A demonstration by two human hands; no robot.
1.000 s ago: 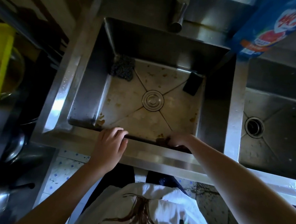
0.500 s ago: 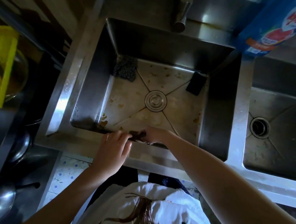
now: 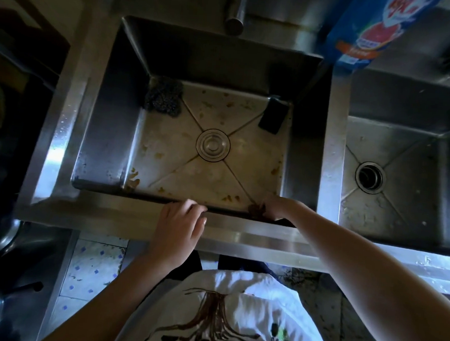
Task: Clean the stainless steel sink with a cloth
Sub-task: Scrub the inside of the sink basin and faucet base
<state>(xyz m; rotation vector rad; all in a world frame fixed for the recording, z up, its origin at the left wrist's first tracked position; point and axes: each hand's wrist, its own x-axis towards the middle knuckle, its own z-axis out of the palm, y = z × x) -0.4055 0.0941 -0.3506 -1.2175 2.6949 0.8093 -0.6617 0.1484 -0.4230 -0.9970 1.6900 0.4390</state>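
Note:
The stainless steel sink (image 3: pixel 110 125) has a stained floor with brown spots and a round drain cover (image 3: pixel 213 144) in the middle. My right hand (image 3: pixel 278 207) reaches down inside the near right corner of the basin and grips a dark brown cloth (image 3: pixel 255 209) pressed against the near wall. Most of the cloth is hidden under the hand and the rim. My left hand (image 3: pixel 180 227) rests flat on the near rim of the sink, fingers curled over its inner edge, holding nothing.
A steel-wool scourer (image 3: pixel 163 98) lies in the far left corner of the basin and a dark sponge (image 3: pixel 273 116) in the far right. A tap spout (image 3: pixel 236 10) hangs above. A second basin (image 3: pixel 404 183) lies right, a blue detergent bag (image 3: pixel 372 29) behind it.
My right hand with the cloth slid left along the near wall, then back right into the near right corner. My left hand stayed on the rim.

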